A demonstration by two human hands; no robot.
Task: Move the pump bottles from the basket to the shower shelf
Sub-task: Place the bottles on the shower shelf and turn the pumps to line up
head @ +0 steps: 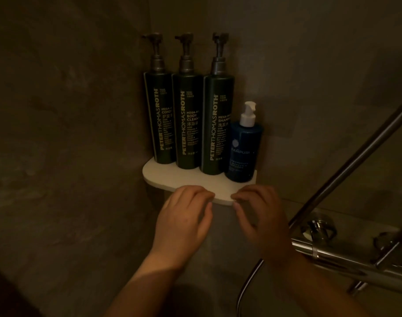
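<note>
Left hand (184, 213), right hand (261, 216) at shelf (163, 177); chrome rail (355, 165) beside

Dark green bottles (187, 120) — white shelf (172, 179)

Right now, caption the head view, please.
Three dark pump bottles and one blue bottle on the shower shelf; left hand and right hand empty at its edge.

One wide-angle camera, worn on the head, looks forward and slightly down into a dim shower corner. It sits close to the shelf (163, 179), whose rounded front edge lies mid-frame. The left hand (186, 209) and right hand (259, 211) enter from the bottom edge, a chrome rail (355, 162) crossing at right
</note>
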